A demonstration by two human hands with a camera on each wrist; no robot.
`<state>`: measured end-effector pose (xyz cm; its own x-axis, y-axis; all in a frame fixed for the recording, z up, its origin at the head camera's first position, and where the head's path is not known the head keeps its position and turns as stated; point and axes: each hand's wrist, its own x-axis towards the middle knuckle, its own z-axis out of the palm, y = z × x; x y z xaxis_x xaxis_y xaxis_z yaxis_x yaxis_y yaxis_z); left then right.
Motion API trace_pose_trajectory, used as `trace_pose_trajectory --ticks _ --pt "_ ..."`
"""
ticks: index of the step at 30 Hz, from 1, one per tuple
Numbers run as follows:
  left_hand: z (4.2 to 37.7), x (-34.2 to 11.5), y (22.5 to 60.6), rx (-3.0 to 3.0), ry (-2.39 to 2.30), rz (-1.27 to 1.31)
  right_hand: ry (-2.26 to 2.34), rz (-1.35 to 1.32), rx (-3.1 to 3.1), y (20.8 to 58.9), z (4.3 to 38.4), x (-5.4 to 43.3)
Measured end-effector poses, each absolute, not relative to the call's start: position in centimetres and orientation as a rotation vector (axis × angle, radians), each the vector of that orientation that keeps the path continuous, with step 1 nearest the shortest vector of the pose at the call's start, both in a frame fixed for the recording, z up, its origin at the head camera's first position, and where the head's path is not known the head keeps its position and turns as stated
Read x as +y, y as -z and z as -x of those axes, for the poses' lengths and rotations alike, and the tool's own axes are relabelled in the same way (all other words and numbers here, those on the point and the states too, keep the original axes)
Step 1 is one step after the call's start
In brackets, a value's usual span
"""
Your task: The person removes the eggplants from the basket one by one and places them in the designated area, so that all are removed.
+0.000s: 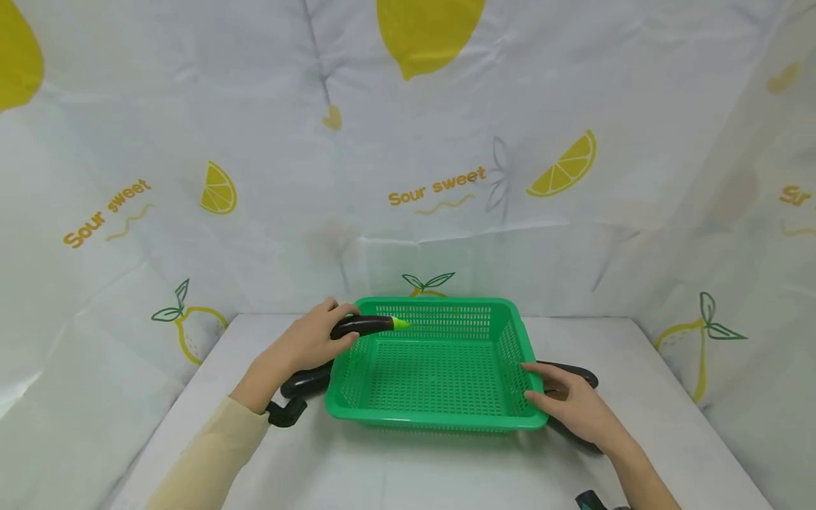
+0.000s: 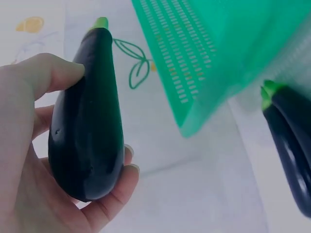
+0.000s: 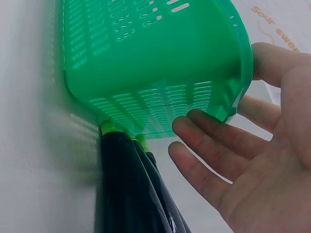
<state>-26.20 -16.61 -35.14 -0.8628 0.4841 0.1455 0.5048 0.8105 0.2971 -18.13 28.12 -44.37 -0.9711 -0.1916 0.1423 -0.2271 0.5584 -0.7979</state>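
My left hand point(image 1: 316, 334) grips a dark purple eggplant point(image 1: 365, 325) with a green stem end, holding it over the left rim of a green plastic basket point(image 1: 436, 420). In the left wrist view the thumb lies along one side of this eggplant point(image 2: 87, 116), and the fingers curl beneath it. At the basket's right side, my right hand point(image 1: 571, 402) holds the rim. The right wrist view has its fingers point(image 3: 209, 141) outside the basket wall point(image 3: 160, 63), with part of the hand behind the rim. Inside the basket, only the slotted floor shows.
Left of the basket lie more eggplants point(image 1: 307, 381), seen as a pair in the left wrist view point(image 2: 291, 141). Others point(image 1: 576, 372) lie to the right, partly behind the right hand. A white lemon-print sheet point(image 1: 287, 234) rises behind the white table point(image 1: 370, 474).
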Motion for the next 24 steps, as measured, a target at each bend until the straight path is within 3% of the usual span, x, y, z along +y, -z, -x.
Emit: trace_pose_trajectory --ticks 24 --pt "21.6 -25.5 38.7 -2.826 0.678 0.363 -1.467 -0.370 -2.739 44.5 18.0 28.3"
